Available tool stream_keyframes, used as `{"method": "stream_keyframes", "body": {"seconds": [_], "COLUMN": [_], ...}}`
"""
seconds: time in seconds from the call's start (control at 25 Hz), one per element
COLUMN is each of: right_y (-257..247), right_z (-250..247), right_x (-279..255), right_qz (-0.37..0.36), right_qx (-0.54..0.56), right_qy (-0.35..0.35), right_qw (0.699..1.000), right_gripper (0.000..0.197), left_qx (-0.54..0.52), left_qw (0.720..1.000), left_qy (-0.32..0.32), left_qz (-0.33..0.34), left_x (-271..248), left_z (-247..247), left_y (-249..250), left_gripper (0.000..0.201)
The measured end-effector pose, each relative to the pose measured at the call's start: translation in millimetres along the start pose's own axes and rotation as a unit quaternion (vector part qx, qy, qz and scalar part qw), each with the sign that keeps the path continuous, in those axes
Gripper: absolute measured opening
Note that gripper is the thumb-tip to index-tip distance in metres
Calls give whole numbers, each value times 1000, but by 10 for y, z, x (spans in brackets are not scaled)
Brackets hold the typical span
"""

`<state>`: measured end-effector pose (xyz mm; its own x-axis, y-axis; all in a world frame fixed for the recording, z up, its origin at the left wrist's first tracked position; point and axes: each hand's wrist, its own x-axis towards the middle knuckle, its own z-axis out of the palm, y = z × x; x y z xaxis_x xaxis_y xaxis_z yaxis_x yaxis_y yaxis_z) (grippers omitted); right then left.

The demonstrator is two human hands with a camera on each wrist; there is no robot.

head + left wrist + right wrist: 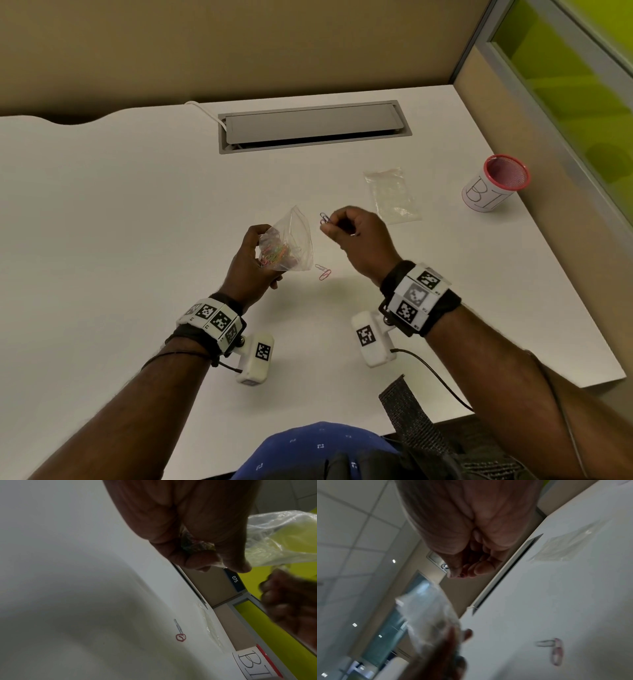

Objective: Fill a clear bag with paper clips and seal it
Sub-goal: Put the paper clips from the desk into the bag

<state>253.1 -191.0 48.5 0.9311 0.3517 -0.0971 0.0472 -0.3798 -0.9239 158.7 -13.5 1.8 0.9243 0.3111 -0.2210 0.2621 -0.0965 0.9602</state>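
Your left hand (pixel 251 260) held the clear bag (pixel 289 245) above the white table (pixel 137 205), with the fingers curled around its lower part, where many coloured paper clips (pixel 274 255) were gathered. The mouth of the bag stood open and pointed up and toward your right hand (pixel 359 240). That hand was raised just beside the bag's mouth, and its thumb and fingertips pinched a dark paper clip (pixel 323 218); the other fingers were curled in. In the right wrist view this clip was only a small blurred shape at the fingertips.

Under the bag, on the table, two loose clips (pixel 323 271) lay touching each other, one pale and one pink. Further away, behind your right hand, a second clear bag (pixel 392 195) lay flat on the table. Near the right edge of the table stood a cup (pixel 493 183) with a red rim and a white label with handwritten letters. At the back of the table there was a grey cable hatch (pixel 313 126), with a white cable (pixel 205 111) entering its left end.
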Motion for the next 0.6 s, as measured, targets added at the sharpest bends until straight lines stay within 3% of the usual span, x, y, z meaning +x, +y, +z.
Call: {"method": "stream_keyframes", "body": {"seconds": [0.12, 0.36, 0.6], "right_y": [-274, -387, -441], "right_z": [-62, 53, 83], "right_x": [-80, -117, -136], "right_qz": [3, 62, 60], "right_qx": [72, 42, 34], "right_qy": [-17, -36, -41], "right_qw": [997, 997, 997], "right_gripper": [8, 11, 10], "left_qx": [1, -2, -2], "left_qw": [1000, 1000, 1000], "left_qy": [1, -2, -1], "left_qz": [1, 5, 13], "left_x": [15, 41, 43], "left_z": [11, 46, 25], "left_y": [-11, -9, -21], "left_gripper": [63, 61, 57]}}
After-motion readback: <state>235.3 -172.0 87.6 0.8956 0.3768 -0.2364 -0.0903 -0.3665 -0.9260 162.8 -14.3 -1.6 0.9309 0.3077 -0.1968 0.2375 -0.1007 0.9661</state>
